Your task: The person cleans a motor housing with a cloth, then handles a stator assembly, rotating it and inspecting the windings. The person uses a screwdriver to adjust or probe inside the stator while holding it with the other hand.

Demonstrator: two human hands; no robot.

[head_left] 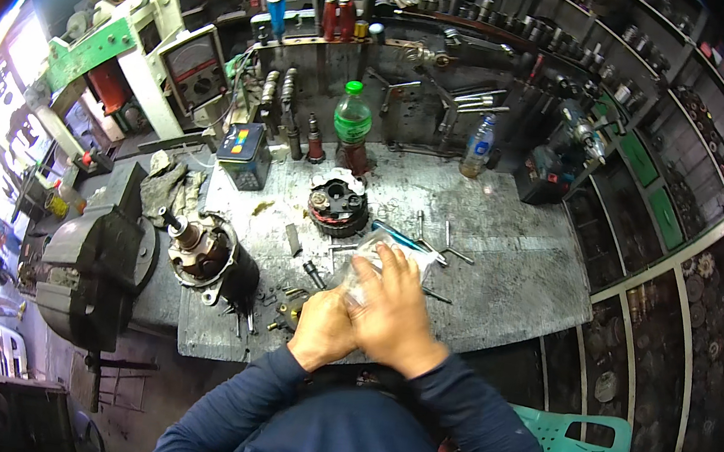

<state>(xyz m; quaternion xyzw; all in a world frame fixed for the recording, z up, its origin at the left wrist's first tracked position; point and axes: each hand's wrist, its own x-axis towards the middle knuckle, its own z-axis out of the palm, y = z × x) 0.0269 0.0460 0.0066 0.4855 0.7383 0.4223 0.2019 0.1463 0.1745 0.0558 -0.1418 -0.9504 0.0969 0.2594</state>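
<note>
My two hands are together over the front middle of the metal workbench [509,244]. Between them is a crinkled clear plastic bag [366,252], its far end showing past my fingers. My left hand [324,325] is closed around the bag's near part. My right hand [397,312] lies over it, fingers bent onto the plastic; the fingertips are partly hidden and slightly blurred. Just beyond sits a round motor part with red wires [338,203]. Pliers with blue handles [397,235] lie beside the bag. Small loose parts [289,307] are scattered left of my left hand.
A motor housing with an upright shaft [213,262] stands at the left, near a large bench vise [92,256]. At the back are a green-capped bottle [352,121], a water bottle [478,145], a boxed battery [244,157] and a cordless drill [571,143]. A green chair [580,434] is at right.
</note>
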